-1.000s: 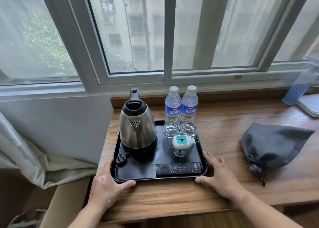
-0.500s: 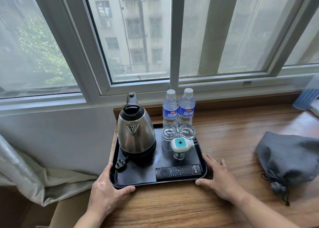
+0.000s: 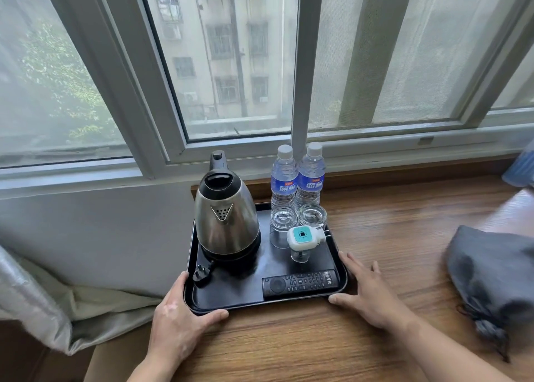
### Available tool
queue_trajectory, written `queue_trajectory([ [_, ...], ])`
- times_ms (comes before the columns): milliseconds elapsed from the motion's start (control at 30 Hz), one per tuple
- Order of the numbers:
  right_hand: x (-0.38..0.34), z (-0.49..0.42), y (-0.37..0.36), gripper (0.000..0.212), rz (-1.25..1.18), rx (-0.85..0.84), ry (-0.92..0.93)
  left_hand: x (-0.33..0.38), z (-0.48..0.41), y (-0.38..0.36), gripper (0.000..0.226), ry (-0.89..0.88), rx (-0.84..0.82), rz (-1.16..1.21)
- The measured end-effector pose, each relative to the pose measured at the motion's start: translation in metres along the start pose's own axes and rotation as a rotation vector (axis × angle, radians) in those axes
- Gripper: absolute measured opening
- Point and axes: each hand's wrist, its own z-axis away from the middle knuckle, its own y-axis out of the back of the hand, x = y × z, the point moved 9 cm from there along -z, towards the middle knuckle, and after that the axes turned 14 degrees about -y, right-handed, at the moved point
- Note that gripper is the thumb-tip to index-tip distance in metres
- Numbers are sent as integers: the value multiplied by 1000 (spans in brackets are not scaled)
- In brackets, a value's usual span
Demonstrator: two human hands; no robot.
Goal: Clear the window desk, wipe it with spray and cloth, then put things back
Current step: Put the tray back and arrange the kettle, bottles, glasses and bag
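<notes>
Presently left grip cups the tray at its near-left corner; right grip rests flat-fingered against the right rim. Load judged top-heavy, fragile: lift level.

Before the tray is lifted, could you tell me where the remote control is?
Head view: the remote control lies in the near right corner of the black tray, beside the right hand.

A black tray on the wooden desk carries a kettle, two water bottles and a remote. The left hand grips its near-left corner; the right hand touches its right edge.
</notes>
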Motion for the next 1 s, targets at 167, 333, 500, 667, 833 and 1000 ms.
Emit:
queue_trajectory([
  [167,0,-10,-3,113,12,9,-4,1,-8,1,128,5,14,9],
  [333,-2,-13,-3,113,19,26,-8,1,-14,2,125,8,23,4],
  [500,-1,-19,-6,115,36,16,-5,3,-19,3,123,14,21,12],
  [667,-5,-19,-3,113,39,11,6,1,-19,3,125,27,15,16],
  [833,-7,-17,-1,114,34,13,0,1,-20,2,126,32,12,-4],
  [1000,-12,-13,2,113,40,4,-11,-2,-19,1,127,36,4,-13],
])
